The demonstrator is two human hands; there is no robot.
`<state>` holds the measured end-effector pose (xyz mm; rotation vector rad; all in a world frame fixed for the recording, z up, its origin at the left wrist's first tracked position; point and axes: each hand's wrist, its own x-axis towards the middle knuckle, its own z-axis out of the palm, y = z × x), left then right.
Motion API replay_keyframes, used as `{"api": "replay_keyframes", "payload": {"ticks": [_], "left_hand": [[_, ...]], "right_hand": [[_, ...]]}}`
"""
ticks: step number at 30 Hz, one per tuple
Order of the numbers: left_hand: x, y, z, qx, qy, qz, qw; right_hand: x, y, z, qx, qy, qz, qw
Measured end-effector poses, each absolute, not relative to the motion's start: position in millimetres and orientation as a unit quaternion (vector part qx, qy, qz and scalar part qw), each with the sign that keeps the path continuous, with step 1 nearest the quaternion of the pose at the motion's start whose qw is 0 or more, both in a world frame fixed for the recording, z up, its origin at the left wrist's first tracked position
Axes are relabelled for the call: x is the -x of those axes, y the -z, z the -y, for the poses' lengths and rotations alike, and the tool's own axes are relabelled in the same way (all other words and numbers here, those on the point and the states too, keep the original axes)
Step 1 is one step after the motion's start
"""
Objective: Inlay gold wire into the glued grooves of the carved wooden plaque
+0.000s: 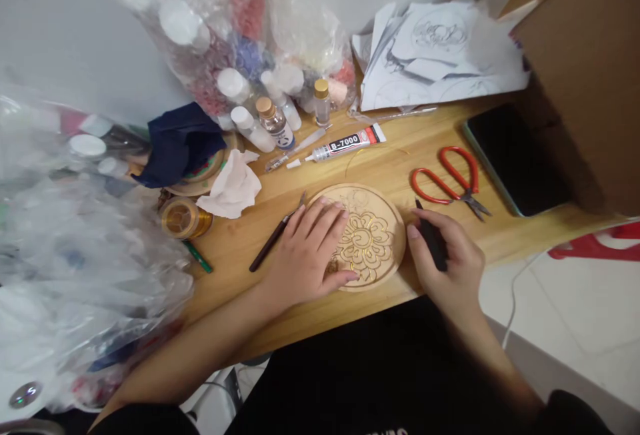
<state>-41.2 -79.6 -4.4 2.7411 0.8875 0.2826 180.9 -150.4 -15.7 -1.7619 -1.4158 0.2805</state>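
Note:
A round wooden plaque [369, 238] with a gold-outlined flower pattern lies on the wooden table near its front edge. My left hand [313, 248] rests over the plaque's left part, its fingers spread and holding nothing. Just right of the plaque, my right hand [447, 251] grips a black pen-like tool [431, 238] between thumb and fingers. A thin dark craft knife [270, 241] lies left of my left hand. Red-handled scissors [453, 185] rest open behind my right hand. Behind the plaque is a B-7000 glue tube [345, 145].
Small bottles [274, 121] and plastic bags of jars [240, 28] stand at the back. Bags [85, 275] fill the left, beside a gold thread spool [184, 218] and white cloth [234, 185]. Paper drawings [440, 55], a phone [517, 158] and a cardboard box [590, 75] are at right.

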Motion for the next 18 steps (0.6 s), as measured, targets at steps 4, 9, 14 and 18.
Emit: {"api": "replay_keyframes", "payload": {"ticks": [4,9,14,18], "left_hand": [[40.3,3.8,79.7,-0.938,-0.088,-0.310,0.127],[38.3,2.5,80.2,-0.938,-0.088,-0.316,0.109],[37.8,2.9,79.7,-0.941,-0.091,-0.313,0.092],[39.2,3.9,78.9,-0.941,-0.089,-0.309,0.105]], "right_hand": [[-181.7,15.2,151.4,0.703,-0.117,0.566,0.414],[-182.5,16.2,152.4,0.702,-0.128,0.564,0.414],[-182.1,15.8,151.3,0.696,-0.130,0.568,0.421],[-181.6,14.7,151.1,0.695,-0.128,0.572,0.417]]}}
